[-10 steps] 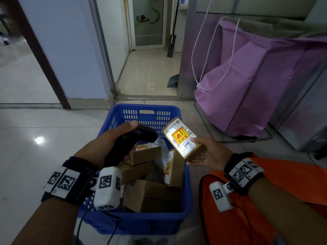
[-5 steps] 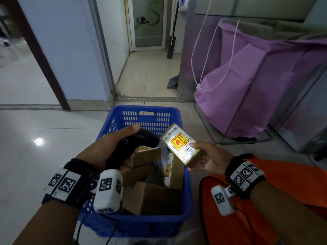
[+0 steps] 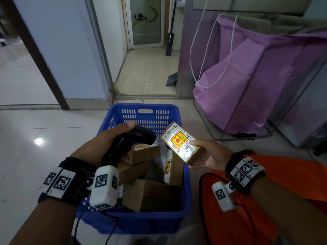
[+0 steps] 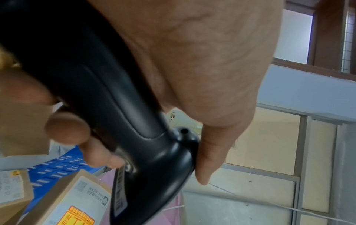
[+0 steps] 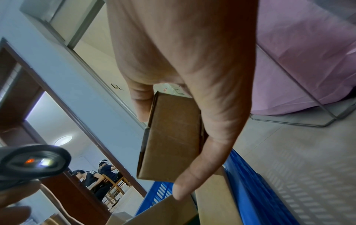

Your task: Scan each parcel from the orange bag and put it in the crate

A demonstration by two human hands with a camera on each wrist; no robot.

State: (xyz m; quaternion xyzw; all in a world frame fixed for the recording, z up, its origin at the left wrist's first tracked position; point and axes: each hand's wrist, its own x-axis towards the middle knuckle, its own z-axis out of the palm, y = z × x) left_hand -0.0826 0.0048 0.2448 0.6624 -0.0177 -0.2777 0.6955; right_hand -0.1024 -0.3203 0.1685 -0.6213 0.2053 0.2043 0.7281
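My left hand (image 3: 113, 144) grips a black barcode scanner (image 3: 134, 138) over the blue crate (image 3: 152, 221), its head aimed right and its light on. My right hand (image 3: 207, 156) holds a small brown parcel (image 3: 182, 142) above the crate's right rim, thumb on the lit white and red label, which faces the scanner. In the left wrist view my fingers (image 4: 67, 132) curl round the scanner handle (image 4: 119, 106). The right wrist view shows the parcel's (image 5: 171, 137) plain brown side between thumb and fingers, with the scanner window (image 5: 36, 161) glowing. The orange bag (image 3: 247, 209) lies at lower right.
Several brown parcels (image 3: 155, 195) lie in the crate. A purple bag on a wire frame (image 3: 247, 82) stands right of the crate. A doorway (image 3: 146, 68) opens behind it. The scanner cable (image 3: 77, 225) hangs at the crate's front left. People (image 5: 96, 175) sit far off.
The parcel has tipped and dropped slightly toward the scanner, its label now lit brighter. Both hands otherwise hold about the same place over the crate.
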